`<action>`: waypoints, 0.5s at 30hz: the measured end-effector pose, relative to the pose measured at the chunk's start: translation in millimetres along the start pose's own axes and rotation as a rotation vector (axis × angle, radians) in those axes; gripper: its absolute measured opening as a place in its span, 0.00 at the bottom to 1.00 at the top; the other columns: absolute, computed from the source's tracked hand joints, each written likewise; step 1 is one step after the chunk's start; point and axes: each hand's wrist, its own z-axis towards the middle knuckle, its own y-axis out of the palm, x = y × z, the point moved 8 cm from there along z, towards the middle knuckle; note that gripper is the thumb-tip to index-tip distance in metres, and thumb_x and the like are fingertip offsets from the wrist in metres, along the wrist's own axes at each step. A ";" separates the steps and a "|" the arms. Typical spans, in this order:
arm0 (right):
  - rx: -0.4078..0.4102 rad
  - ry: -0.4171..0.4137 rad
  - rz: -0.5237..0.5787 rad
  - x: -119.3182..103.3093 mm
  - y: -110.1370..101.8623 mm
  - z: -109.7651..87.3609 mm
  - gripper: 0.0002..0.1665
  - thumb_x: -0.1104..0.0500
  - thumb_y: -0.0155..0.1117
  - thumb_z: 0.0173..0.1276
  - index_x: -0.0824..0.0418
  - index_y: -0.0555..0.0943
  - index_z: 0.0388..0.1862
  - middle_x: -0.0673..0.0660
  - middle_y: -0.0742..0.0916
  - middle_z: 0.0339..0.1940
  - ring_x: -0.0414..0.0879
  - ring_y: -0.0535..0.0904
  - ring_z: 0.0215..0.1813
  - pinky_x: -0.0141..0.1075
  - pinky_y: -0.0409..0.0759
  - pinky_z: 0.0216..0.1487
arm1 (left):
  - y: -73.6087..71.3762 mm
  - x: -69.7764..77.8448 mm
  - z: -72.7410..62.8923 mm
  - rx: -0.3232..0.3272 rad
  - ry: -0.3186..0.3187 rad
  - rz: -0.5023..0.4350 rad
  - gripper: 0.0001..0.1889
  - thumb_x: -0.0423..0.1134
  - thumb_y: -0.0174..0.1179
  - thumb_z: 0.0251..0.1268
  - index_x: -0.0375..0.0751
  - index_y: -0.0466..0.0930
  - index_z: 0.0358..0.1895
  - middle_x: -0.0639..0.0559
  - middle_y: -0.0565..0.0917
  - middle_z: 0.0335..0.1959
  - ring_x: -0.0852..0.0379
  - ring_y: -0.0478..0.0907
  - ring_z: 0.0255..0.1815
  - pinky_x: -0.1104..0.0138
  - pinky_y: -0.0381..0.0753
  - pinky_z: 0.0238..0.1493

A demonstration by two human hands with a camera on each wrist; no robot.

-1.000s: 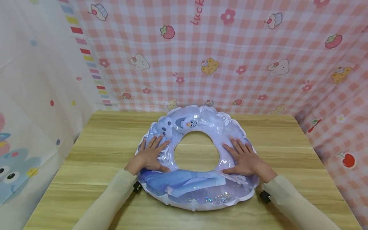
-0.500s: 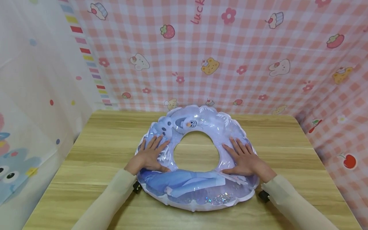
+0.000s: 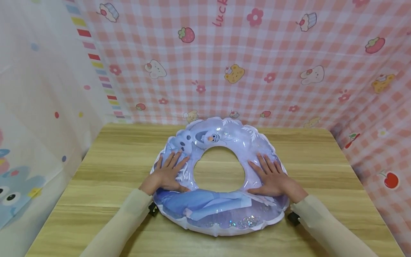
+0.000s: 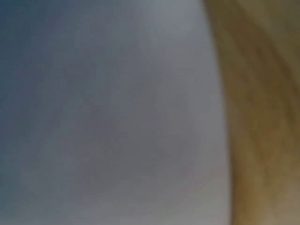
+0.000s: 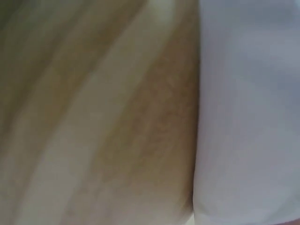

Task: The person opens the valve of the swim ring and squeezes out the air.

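Observation:
An inflated swim ring [image 3: 221, 210] lies flat on the wooden table, pale purple and blue with a snowman print and loose glitter at its near side. My left hand [image 3: 168, 176] rests on the ring's left side with fingers spread. On the opposite side my right hand [image 3: 273, 178] lies in the same way, palm down, fingers spread and thumb pointing toward the hole. In the left wrist view the blurred pale underside of the swim ring [image 4: 117, 112] fills most of the picture. The right wrist view has the ring's whitish side [image 5: 248, 112] along its right part.
The wooden table [image 3: 106, 160] extends around the ring. Behind it hangs a pink checked cloth [image 3: 208, 53], which also covers the right side. A white printed cloth [image 3: 48, 89] hangs at the left. A dark wrist camera [image 3: 153, 209] sits under the left sleeve.

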 end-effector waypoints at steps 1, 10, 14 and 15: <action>0.001 -0.001 0.002 -0.6 -0.6 -0.8 0.67 0.18 0.58 0.60 0.48 0.44 0.87 0.64 0.37 0.87 0.65 0.30 0.86 0.69 0.33 0.80 | -1.3 1.1 -0.5 -0.002 0.004 -0.003 0.65 0.75 0.65 0.51 0.57 0.34 0.85 0.47 0.25 0.86 0.40 0.24 0.86 0.34 0.22 0.79; 0.060 -0.052 0.038 -16.0 -23.0 -12.7 0.67 0.19 0.61 0.58 0.52 0.52 0.86 0.68 0.44 0.86 0.70 0.37 0.85 0.71 0.36 0.80 | -20.5 8.4 -13.7 0.059 0.057 -0.071 0.67 0.75 0.70 0.46 0.55 0.42 0.85 0.43 0.33 0.87 0.35 0.29 0.86 0.32 0.24 0.78; 0.100 -0.085 0.067 -17.7 -29.9 -18.2 0.65 0.21 0.65 0.57 0.52 0.56 0.85 0.68 0.49 0.86 0.70 0.41 0.85 0.72 0.40 0.79 | -24.6 8.7 -20.7 0.128 0.083 -0.092 0.68 0.76 0.72 0.41 0.55 0.45 0.85 0.42 0.40 0.87 0.34 0.35 0.86 0.31 0.29 0.79; 0.105 -0.090 0.077 -17.9 -30.8 -18.9 0.65 0.22 0.66 0.57 0.52 0.57 0.84 0.68 0.50 0.86 0.70 0.42 0.85 0.72 0.41 0.79 | -25.6 8.4 -22.5 0.153 0.088 -0.099 0.69 0.76 0.72 0.40 0.54 0.46 0.85 0.42 0.41 0.87 0.34 0.36 0.86 0.30 0.30 0.79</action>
